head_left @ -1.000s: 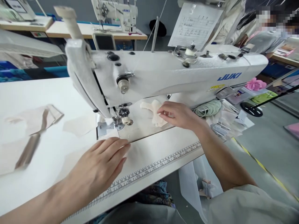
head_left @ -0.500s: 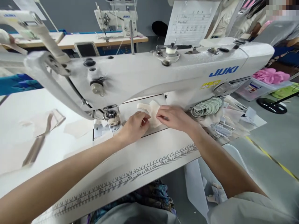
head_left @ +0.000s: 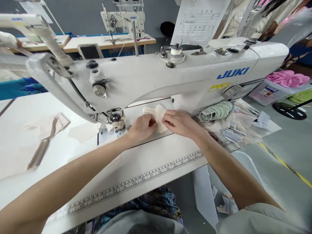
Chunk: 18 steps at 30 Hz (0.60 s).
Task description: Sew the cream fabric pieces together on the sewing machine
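Observation:
A small cream fabric piece (head_left: pixel 159 113) lies under the arm of the white sewing machine (head_left: pixel 190 73), to the right of its needle area. My left hand (head_left: pixel 142 128) pinches the fabric's left side, fingers curled and closed. From the other side my right hand (head_left: pixel 179 122) grips the fabric's right edge between closed fingertips. The two hands are close together, and part of the cloth is hidden behind the fingers. Left of my left hand stands the presser foot and needle plate (head_left: pixel 118 130); neither hand touches it.
A coil of pale green elastic cord (head_left: pixel 216 111) and a heap of fabric scraps (head_left: pixel 240 125) lie to the right. Along the table's front edge runs a printed ruler (head_left: pixel 136 182). More cut cloth (head_left: pixel 47 139) is at left. Below right stands a white bin (head_left: pixel 207 201).
Both hands stay on the fabric with only slight finger shifts; the left fingertips have moved a little over the cloth. The view has shifted slightly.

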{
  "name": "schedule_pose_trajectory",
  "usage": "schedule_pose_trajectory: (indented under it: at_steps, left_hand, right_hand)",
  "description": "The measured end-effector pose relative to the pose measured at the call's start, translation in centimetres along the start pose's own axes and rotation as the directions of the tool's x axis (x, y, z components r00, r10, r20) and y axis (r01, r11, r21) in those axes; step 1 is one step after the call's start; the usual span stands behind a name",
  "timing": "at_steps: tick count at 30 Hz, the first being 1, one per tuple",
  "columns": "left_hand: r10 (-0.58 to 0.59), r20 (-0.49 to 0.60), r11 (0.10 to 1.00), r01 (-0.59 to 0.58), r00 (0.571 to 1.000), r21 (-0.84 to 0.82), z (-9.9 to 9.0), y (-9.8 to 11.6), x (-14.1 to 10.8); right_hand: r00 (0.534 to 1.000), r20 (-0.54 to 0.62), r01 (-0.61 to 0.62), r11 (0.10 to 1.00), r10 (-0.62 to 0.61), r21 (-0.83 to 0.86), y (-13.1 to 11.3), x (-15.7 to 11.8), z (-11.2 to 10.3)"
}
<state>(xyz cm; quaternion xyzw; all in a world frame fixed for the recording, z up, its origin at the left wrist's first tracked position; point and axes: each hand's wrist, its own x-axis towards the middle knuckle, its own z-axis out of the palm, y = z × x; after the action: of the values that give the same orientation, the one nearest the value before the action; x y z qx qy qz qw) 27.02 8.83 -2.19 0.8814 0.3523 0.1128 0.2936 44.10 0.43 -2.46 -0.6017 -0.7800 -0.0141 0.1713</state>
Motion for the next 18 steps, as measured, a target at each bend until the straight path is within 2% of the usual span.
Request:
schedule_pose_trajectory:
  at_steps: [4,8,12,15,18]
  left_hand:
    - [-0.008,0.002,0.999,0.008,1.0,0.034,0.2,-0.1,0.1]
    - [0.001,-0.035,0.995,0.002,0.999,0.096,0.5,0.1,-0.3]
    - [0.094,-0.091,0.98,-0.076,0.991,0.184,0.8,0.7,-0.9]
    - [0.19,-0.084,0.957,-0.166,0.978,0.236,1.1,0.9,-0.9]
    - [0.225,-0.081,0.944,-0.197,0.971,0.263,1.3,0.9,-0.5]
  right_hand:
    - [0.998,-0.051,-0.045,0.999,0.046,0.013,0.5,-0.5,-0.1]
    - [0.967,-0.177,-0.187,0.982,0.185,0.006,1.6,-0.6,0.4]
    - [0.938,-0.211,-0.273,0.961,0.274,0.033,2.5,0.5,1.8]
    - [0.925,-0.217,-0.304,0.95,0.311,0.064,2.8,1.3,2.7]
    - [0.908,-0.246,-0.326,0.941,0.339,0.092,2.5,1.8,2.9]
